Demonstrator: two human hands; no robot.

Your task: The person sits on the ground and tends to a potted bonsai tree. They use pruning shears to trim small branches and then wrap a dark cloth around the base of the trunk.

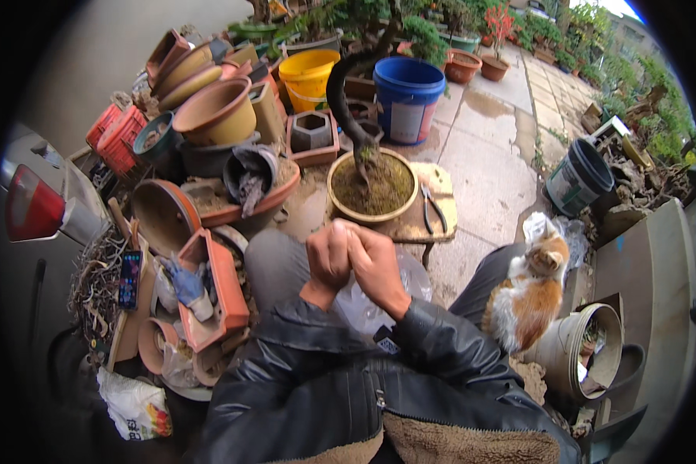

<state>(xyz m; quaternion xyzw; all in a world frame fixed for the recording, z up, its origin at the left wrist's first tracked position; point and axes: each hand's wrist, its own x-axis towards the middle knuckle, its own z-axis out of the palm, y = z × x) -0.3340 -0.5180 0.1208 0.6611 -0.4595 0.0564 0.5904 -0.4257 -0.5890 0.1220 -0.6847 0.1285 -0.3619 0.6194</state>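
Note:
My left hand (pixel 329 259) and my right hand (pixel 375 264) are pressed together in front of my jacket, fingers curled against each other. Whether anything lies between them is hidden. Just beyond them a bonsai tree with a thick curved trunk (pixel 340 95) grows from mossy soil in a round cream pot (pixel 409 203). The pot stands on a small worn wooden stool (pixel 445 194). Pliers or cutters with dark handles (pixel 432 210) lie on the stool, right of the pot. Clear plastic (pixel 414 278) shows behind and below my hands.
An orange and white cat (pixel 525 296) sits by my right leg. Stacked pots (pixel 214 110) and a terracotta trough (pixel 230 290) with a blue glove (pixel 191 287) are at left, near a phone (pixel 130 279). Beyond the stool stand yellow (pixel 307 72) and blue (pixel 409 98) buckets.

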